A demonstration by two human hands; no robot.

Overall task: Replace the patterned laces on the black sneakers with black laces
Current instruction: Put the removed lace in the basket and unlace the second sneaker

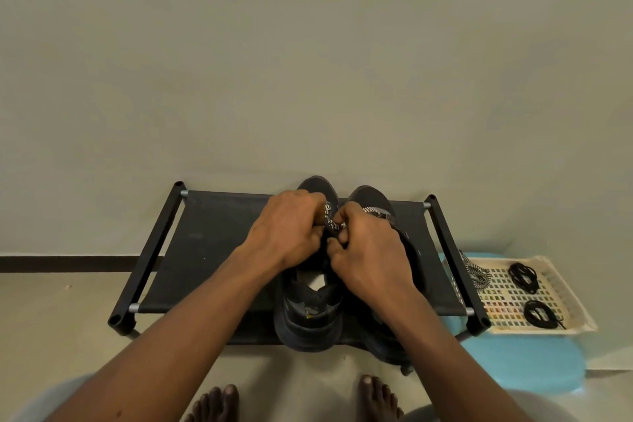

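Both hands are closed tight over one spot. The left hand (291, 229) and right hand (370, 250) meet knuckle to knuckle, fingers curled in, each pinching the patterned lace (334, 223) between them. The lace is a black-and-white speckled cord, and only a short stretch shows in the gap between the fingers.

Directly beneath the hands sits the sneaker (308, 319) they are working on. It is black, with a thick sole and a pale insole showing in its opening. Its long axis runs away from the person, heel just below the wrists and toe poking out beyond the knuckles. The eyelet rows are covered by the hands, so how far the lace is threaded cannot be made out.

Just under and beyond the right hand lies the second sneaker (371, 197), parallel, toe also pointing away. Most of it is hidden by that hand and forearm.

Both stand on a black fabric rack (212, 250) that spreads wide to either side of the hands. Well out past the right hand, a cream perforated tray (503, 305) rests on what seems to be a blue stool (534, 367). It holds a loose patterned lace (476, 271) and two coiled black laces (522, 276). Below the forearms, bare feet (376, 397) are cut off by the frame's edge.
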